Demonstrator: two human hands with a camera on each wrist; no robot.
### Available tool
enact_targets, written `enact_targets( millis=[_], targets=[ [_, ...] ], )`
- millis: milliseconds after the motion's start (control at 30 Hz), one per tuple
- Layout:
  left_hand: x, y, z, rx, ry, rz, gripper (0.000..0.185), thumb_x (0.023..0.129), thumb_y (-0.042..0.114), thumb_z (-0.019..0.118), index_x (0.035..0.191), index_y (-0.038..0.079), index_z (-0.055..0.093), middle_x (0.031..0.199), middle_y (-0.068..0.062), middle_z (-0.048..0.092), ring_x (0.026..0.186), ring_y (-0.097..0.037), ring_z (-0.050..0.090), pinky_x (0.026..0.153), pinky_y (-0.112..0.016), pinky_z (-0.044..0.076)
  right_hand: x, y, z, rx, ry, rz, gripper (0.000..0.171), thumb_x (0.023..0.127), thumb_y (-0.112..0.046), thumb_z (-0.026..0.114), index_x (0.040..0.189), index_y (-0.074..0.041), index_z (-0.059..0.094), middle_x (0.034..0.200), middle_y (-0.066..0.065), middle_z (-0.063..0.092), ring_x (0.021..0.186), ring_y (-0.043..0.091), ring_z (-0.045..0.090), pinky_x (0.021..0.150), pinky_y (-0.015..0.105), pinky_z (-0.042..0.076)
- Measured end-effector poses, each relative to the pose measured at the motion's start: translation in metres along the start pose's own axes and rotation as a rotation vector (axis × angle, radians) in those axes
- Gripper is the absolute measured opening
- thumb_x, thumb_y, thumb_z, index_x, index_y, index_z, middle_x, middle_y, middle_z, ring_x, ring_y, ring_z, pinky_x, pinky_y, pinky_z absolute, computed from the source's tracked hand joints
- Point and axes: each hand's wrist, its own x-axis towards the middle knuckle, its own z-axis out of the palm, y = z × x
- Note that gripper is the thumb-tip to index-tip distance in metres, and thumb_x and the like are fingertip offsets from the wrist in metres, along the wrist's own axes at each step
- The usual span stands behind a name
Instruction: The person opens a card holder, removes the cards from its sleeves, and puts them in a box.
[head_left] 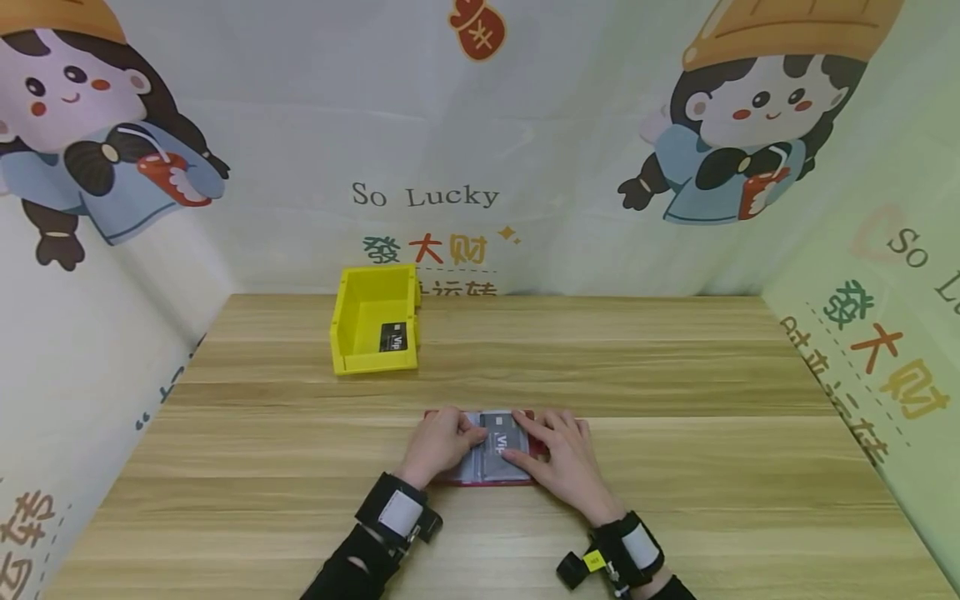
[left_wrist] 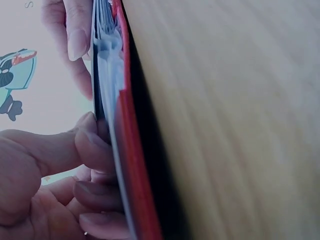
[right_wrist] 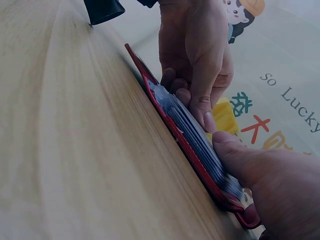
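An opened card holder point(head_left: 467, 473) with a red cover and clear sleeves lies on the table. On its right-hand page is a dark grey card point(head_left: 500, 444) printed "Vip". My left hand point(head_left: 441, 443) is over the left page, its thumb and forefinger pinching the card's left edge. In the left wrist view, the fingertips point(left_wrist: 95, 145) meet at that dark edge. My right hand point(head_left: 561, 457) lies over the right side with fingers spread, forefinger near the page's top corner and thumb on the card. In the right wrist view, its thumb point(right_wrist: 235, 150) rests on the stacked sleeves point(right_wrist: 197, 145).
A yellow bin point(head_left: 375, 367) stands behind the holder, toward the left, with a black "Vip" card point(head_left: 393, 337) inside. The wooden table point(head_left: 675, 375) meets a printed cloth backdrop point(head_left: 570, 167) at the back and sides. Both wrists wear strapped cameras.
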Motion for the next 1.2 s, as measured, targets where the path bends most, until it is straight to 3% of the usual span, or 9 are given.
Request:
enact_targets(
  millis=[333, 500, 767, 900, 1033, 1200],
  targets=[
    [-0.001, 0.0, -0.003, -0.061, -0.045, -0.012, 0.028, 0.095, 0.023, 0.07, 0.072, 0.006, 0.069, 0.056, 0.005, 0.046, 0.053, -0.009, 0.043, 0.05, -0.023, 0.029, 0.0, 0.001, 0.0, -0.012, -0.001, 0.004, 0.06, 0.083, -0.049, 0.076, 0.134, -0.019, 0.066, 0.088, -0.006, 0.053, 0.088, 0.013, 0.041, 0.08, 0.031, 0.024],
    [-0.001, 0.001, -0.002, -0.073, -0.043, -0.028, 0.028, 0.09, 0.028, 0.075, 0.072, 0.007, 0.073, 0.055, 0.006, 0.049, 0.053, -0.009, 0.043, 0.051, -0.022, 0.028, -0.001, 0.001, 0.0, -0.014, 0.003, -0.002, 0.061, 0.083, -0.049, 0.077, 0.134, -0.018, 0.066, 0.087, -0.007, 0.052, 0.089, 0.014, 0.041, 0.08, 0.031, 0.024],
    [0.0, -0.007, -0.007, -0.134, -0.022, -0.051, 0.023, 0.089, 0.024, 0.076, 0.079, 0.004, 0.074, 0.063, 0.002, 0.057, 0.055, -0.01, 0.048, 0.05, -0.023, 0.034, 0.0, 0.0, 0.0, 0.004, -0.012, 0.016, 0.06, 0.083, -0.049, 0.077, 0.134, -0.019, 0.066, 0.087, -0.005, 0.051, 0.089, 0.014, 0.04, 0.079, 0.032, 0.024],
    [0.001, -0.015, -0.009, -0.251, -0.022, -0.096, 0.019, 0.089, 0.019, 0.076, 0.085, 0.0, 0.076, 0.07, -0.003, 0.069, 0.057, -0.008, 0.057, 0.053, -0.022, 0.046, -0.001, 0.0, 0.0, 0.007, -0.018, 0.018, 0.059, 0.083, -0.048, 0.077, 0.133, -0.018, 0.067, 0.087, -0.006, 0.05, 0.089, 0.013, 0.038, 0.08, 0.032, 0.024],
    [0.002, -0.025, -0.011, -0.448, -0.023, -0.177, 0.019, 0.089, 0.013, 0.074, 0.094, -0.005, 0.075, 0.079, -0.008, 0.074, 0.059, -0.008, 0.063, 0.057, -0.023, 0.054, -0.001, 0.001, 0.001, 0.002, -0.013, 0.012, 0.059, 0.083, -0.048, 0.077, 0.133, -0.018, 0.067, 0.087, -0.006, 0.049, 0.088, 0.013, 0.038, 0.08, 0.032, 0.024],
    [0.002, -0.033, -0.018, -0.517, 0.026, -0.212, 0.021, 0.09, 0.015, 0.074, 0.1, -0.004, 0.076, 0.092, -0.012, 0.076, 0.07, -0.009, 0.064, 0.063, -0.023, 0.053, -0.001, 0.002, 0.002, -0.005, 0.006, 0.003, 0.059, 0.082, -0.049, 0.077, 0.132, -0.018, 0.068, 0.086, -0.006, 0.05, 0.087, 0.012, 0.039, 0.079, 0.031, 0.024]
  ],
)
